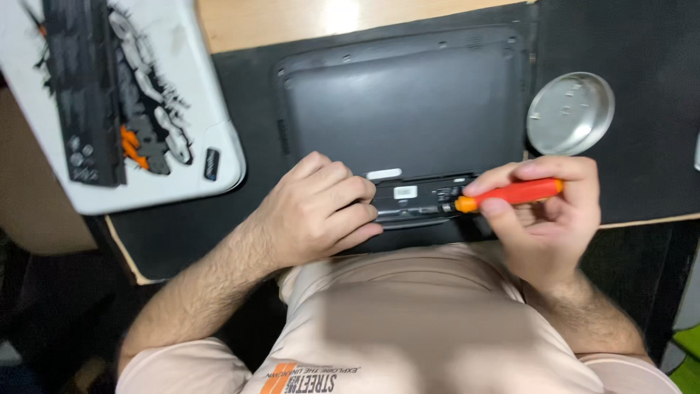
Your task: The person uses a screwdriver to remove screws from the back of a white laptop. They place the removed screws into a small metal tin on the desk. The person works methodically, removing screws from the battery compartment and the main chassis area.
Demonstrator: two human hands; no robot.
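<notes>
Head view looked straight down on a dark laptop base [405, 102] lying underside up on a black mat [248, 211] over the wooden worktop [292, 18]. The left hand [317, 211] rested on the near edge of the base, its fingers [354, 197] curled together and pressing down, gripping nothing. The right hand [543, 219] had its fingers [510, 175] clamped on an orange-handled screwdriver [510, 195], held nearly level, its tip at the open recess [419, 201] along that near edge. The step in hand seemed to be working a fastener in that recess, though blur hid the screw itself. Whatever came next would call for a steady base and a square tip. A small white oblong label [405, 192] sat inside the recess, with a pale strip [383, 174] just above it. A round metal dish [570, 113] stood to the right; a white tray [175, 146] holding a black tool rack [84, 87] lay upper left.
</notes>
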